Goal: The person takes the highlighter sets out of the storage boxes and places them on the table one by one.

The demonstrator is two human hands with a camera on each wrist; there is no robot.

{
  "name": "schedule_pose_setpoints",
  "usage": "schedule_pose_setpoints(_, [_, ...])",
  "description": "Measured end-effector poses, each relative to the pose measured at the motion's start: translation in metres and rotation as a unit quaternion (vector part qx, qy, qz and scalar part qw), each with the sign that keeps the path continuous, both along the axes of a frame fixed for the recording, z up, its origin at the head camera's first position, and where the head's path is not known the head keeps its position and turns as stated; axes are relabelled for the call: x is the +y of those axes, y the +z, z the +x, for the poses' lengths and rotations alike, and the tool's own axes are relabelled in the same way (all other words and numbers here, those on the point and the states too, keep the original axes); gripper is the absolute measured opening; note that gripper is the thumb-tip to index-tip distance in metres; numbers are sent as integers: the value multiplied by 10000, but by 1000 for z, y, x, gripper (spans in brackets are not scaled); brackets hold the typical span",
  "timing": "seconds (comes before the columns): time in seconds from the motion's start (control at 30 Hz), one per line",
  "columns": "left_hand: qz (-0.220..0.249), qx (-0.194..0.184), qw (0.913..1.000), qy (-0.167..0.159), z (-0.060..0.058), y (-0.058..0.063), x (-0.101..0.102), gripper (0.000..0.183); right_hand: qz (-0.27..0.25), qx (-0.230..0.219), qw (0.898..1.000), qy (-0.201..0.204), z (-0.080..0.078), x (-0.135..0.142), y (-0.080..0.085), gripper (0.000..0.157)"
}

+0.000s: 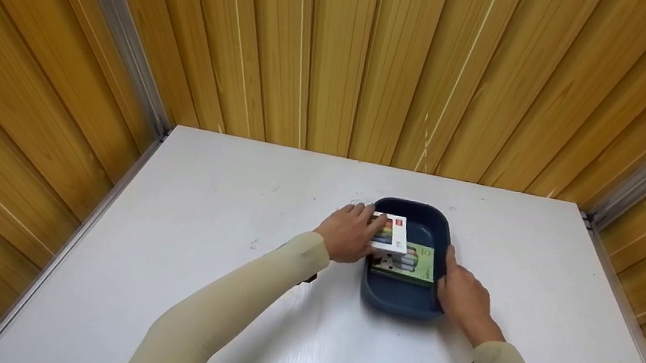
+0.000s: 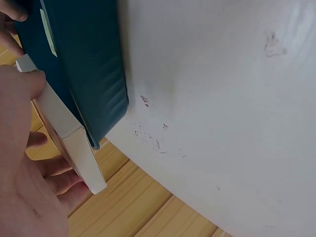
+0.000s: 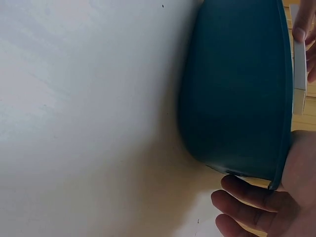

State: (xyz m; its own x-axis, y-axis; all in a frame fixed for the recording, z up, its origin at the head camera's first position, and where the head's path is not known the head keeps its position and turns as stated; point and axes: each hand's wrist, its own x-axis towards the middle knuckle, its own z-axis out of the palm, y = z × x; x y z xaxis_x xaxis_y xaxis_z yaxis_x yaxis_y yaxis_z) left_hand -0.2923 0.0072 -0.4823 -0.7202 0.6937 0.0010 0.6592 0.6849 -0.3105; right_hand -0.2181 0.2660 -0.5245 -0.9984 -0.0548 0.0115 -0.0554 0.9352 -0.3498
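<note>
My left grip pinches the white box over the bin, where a green box lies — my right grip is clamped on the bin's side.

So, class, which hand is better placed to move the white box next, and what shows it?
Probably the left: the left hand grips the white box over the blue bin. The right hand holds the bin's right side, so it would likely have to let go first.
</note>
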Motion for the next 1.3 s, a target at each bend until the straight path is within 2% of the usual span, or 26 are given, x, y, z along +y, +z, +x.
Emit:
schedule_pose_setpoints(0.43, [3,-112,9999,113,-2,1,-8,66,148,221,9996,121,-1,5,1,62])
schedule_pose_setpoints(0.8, [83,-137,9996,228,-3,-1,-20,64,217,49,9998,20,0,3,-1,64])
schedule_pose_setpoints(1.3, [301,-440,9980,328,-2,-1,-36,64,136,-76,9999,-39,-6,1,0,62])
